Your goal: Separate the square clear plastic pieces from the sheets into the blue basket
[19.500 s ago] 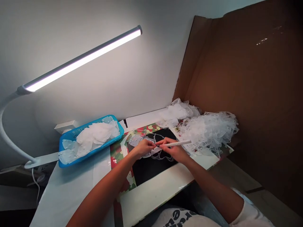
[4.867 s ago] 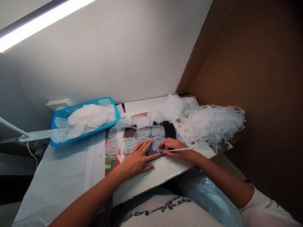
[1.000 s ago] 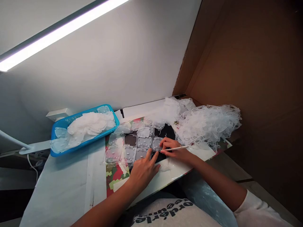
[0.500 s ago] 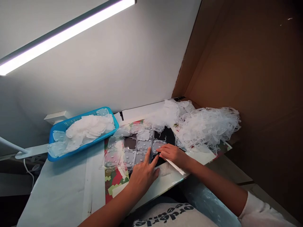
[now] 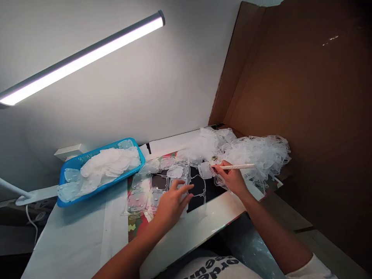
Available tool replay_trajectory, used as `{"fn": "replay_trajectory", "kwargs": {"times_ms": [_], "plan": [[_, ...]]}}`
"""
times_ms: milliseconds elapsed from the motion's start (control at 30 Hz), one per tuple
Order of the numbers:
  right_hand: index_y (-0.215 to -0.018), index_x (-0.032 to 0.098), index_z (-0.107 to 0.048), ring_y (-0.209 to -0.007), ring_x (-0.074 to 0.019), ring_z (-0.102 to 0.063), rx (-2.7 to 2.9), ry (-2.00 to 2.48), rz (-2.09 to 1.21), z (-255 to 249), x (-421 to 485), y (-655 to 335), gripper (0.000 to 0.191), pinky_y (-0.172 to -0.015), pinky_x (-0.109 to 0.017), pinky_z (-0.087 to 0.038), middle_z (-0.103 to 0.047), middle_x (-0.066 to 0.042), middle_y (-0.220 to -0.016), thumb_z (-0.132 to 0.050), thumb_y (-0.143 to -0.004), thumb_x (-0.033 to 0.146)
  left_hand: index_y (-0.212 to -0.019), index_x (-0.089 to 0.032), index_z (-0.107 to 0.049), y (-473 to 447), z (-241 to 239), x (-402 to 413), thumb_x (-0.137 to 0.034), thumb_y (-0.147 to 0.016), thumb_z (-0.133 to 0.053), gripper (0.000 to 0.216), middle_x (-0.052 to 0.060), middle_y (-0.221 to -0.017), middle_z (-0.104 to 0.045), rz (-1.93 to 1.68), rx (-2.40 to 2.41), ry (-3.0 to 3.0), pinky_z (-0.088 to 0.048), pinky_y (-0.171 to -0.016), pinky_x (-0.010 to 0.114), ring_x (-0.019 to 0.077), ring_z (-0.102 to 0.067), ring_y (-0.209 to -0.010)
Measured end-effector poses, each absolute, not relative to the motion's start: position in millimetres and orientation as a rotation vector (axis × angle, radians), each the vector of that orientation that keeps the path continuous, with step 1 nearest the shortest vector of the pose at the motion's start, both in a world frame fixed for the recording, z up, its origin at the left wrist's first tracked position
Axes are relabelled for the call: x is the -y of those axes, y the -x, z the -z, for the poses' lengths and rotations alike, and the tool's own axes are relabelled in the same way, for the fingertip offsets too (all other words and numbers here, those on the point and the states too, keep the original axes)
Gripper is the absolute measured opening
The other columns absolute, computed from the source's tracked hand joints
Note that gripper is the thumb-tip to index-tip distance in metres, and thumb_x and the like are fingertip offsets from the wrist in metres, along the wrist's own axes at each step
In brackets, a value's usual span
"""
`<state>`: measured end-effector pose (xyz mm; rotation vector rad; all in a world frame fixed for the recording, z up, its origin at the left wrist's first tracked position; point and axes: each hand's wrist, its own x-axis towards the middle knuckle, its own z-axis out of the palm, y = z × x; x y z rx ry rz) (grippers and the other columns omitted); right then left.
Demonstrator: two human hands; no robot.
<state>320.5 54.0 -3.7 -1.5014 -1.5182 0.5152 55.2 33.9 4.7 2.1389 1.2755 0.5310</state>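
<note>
My right hand (image 5: 231, 179) is closed around a slim white stick-like tool (image 5: 240, 167). At its fingertips is a small clear plastic piece (image 5: 205, 170), lifted beside the sheet. A clear plastic sheet (image 5: 136, 199) of rounded-square shapes with small raised bumps lies on a dark and patterned surface, with several cut-out openings showing through. My left hand (image 5: 173, 201) hovers over the sheet's lower middle, fingers apart and nothing between them. A loose clear piece (image 5: 175, 171) rests on the sheet above the left hand.
A blue basket (image 5: 100, 185) heaped with clear pieces stands at the left. Tangled clear plastic offcuts (image 5: 255, 155) are piled at the right, against a brown cardboard panel (image 5: 290, 85). A lit tube lamp (image 5: 87, 58) hangs above, and a white lamp base (image 5: 37, 192) sits left.
My right hand has moved up and right, carrying a clear piece off the sheet, and the tool has swung to point right. Openings show where it worked. My left hand has lifted slightly.
</note>
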Motion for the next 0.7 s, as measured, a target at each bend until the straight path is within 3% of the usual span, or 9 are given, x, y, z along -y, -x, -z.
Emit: {"fn": "replay_trajectory", "kwargs": {"times_ms": [67, 133, 233, 333, 400, 500, 700], "plan": [[-0.076, 0.023, -0.060, -0.074, -0.0193, -0.059, 1.503, 1.455, -0.561, -0.4, -48.2, -311.9, 0.031, -0.067, -0.028, -0.045, -0.065, -0.002, -0.075, -0.050, -0.093, 0.046, -0.111, -0.026, -0.071, -57.6, -11.0, -53.6, -0.050, -0.091, -0.050, 0.039, 0.006, -0.101, -0.066, -0.648, -1.157, -1.821, -0.046, -0.066, 0.027, 0.0147, -0.059, -0.069], [-0.077, 0.023, -0.060, -0.079, -0.0197, -0.060, 1.499, 1.422, -0.574, -6.9, -42.8, -304.7, 0.029, -0.072, -0.029, -0.045, -0.067, -0.003, -0.083, -0.049, -0.094, 0.043, -0.103, -0.018, -0.073, -63.5, -11.7, -70.5, -0.062, -0.084, -0.053, 0.052, 0.004, -0.079, -0.063, -0.580, -1.043, -1.475, -0.037, -0.052, 0.023, 0.0106, -0.048, -0.055], [-0.080, 0.024, -0.060, -0.083, -0.0200, -0.060, 1.514, 1.377, -0.581, -17.9, -32.5, -294.2, 0.025, -0.077, -0.030, -0.046, -0.070, -0.003, -0.093, -0.050, -0.095, 0.040, -0.098, -0.014, -0.072, -75.5, -5.2, -85.9, -0.075, -0.075, -0.054, 0.067, 0.002, -0.072, -0.058, -0.464, -0.971, -1.152, -0.028, -0.046, 0.020, 0.0076, -0.041, -0.050], [-0.084, 0.024, -0.064, -0.081, -0.0199, -0.061, 1.637, 1.334, -0.686, -24.5, -20.2, -282.1, 0.023, -0.075, -0.031, -0.047, -0.071, -0.003, -0.094, -0.051, -0.094, 0.040, -0.090, -0.015, -0.071, -86.6, 2.1, -90.1, -0.082, -0.075, -0.041, 0.075, 0.003, -0.072, -0.058, -0.411, -0.998, -1.119, -0.031, -0.048, 0.021, 0.0100, -0.046, -0.054], [-0.087, 0.025, -0.068, -0.079, -0.0197, -0.062, 1.752, 1.280, -0.849, -23.9, -15.9, -276.3, 0.022, -0.074, -0.031, -0.048, -0.072, -0.003, -0.091, -0.053, -0.093, 0.040, -0.080, -0.015, -0.068, -91.3, 5.1, -88.9, -0.077, -0.075, -0.047, 0.065, 0.001, -0.066, -0.056, -0.401, -1.012, -1.178, -0.032, -0.049, 0.022, 0.0103, -0.045, -0.052], [-0.089, 0.024, -0.071, -0.085, -0.0196, -0.063, 1.612, 1.257, -0.969, -14.9, -21.5, -276.5, 0.023, -0.079, -0.031, -0.049, -0.071, -0.003, -0.090, -0.056, -0.091, 0.042, -0.074, -0.016, -0.063, -93.0, 7.3, -84.4, -0.053, -0.068, -0.070, 0.038, -0.002, -0.062, -0.054, -0.444, -1.008, -1.285, -0.030, -0.051, 0.021, 0.0093, -0.043, -0.053], [-0.083, 0.018, -0.068, -0.094, -0.0176, -0.062, 1.164, 1.189, -1.335, 10.4, -43.4, -286.7, 0.033, -0.083, -0.030, -0.049, -0.068, -0.006, -0.098, -0.067, -0.081, 0.050, -0.085, -0.015, -0.065, -86.3, 13.1, -75.3, -0.036, -0.072, -0.068, 0.025, 0.000, -0.075, -0.062, -0.578, -1.022, -1.471, -0.035, -0.059, 0.022, 0.0122, -0.050, -0.065]]}}
